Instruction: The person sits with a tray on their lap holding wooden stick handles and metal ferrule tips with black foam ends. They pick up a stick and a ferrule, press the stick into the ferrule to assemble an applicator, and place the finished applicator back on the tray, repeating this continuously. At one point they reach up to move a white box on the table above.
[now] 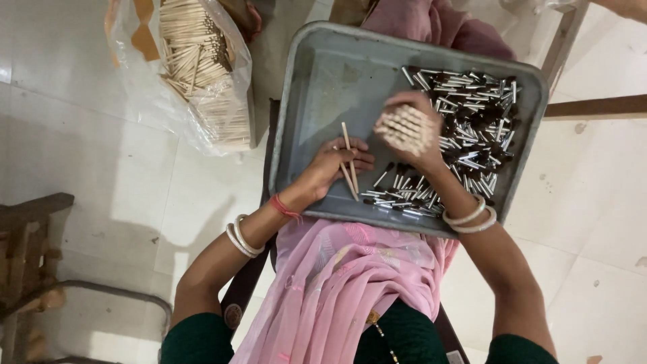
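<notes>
A grey metal tray (323,81) rests on my lap over pink cloth. My left hand (333,165) lies inside the tray and pinches two thin wooden sticks (348,158) that point up and away. My right hand (418,131) grips a thick bundle of wooden sticks (404,129), their cut ends facing the camera. Under and beside that hand lies a pile of several short sticks with dark tips (472,114), spread over the tray's right half and front edge.
A clear plastic bag full of plain wooden sticks (199,67) sits on the pale tiled floor at the upper left. A wooden chair part (27,243) stands at the left edge. A wooden frame (593,104) runs along the right.
</notes>
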